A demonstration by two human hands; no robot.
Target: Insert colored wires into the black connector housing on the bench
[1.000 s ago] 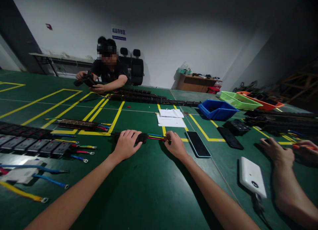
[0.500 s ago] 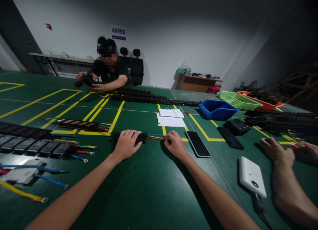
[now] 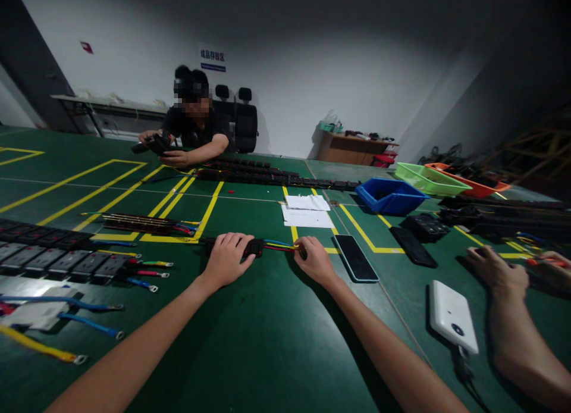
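Note:
My left hand (image 3: 226,261) lies over a black socket strip (image 3: 254,248), its fingers bent over the far side and its thumb along the near side. Most of the strip is hidden under that hand. From the strip's right end, blue, yellow and red wires (image 3: 277,245) run across to my right hand (image 3: 313,259). There my thumb and forefinger are closed in a pinch around the wires, whose tips are hidden in the fingers. A phone (image 3: 355,257) lies just right of my right hand.
At left are rows of socket modules (image 3: 62,258) and cables with ring terminals (image 3: 91,324). Papers (image 3: 307,213), a blue bin (image 3: 392,197) and a white power bank (image 3: 452,315) are on the table. A co-worker's hands (image 3: 502,270) work at right; another person sits opposite (image 3: 196,127).
The wires between my hands have shifted slightly, with the yellow one showing more clearly now. Both my hands keep almost the same place.

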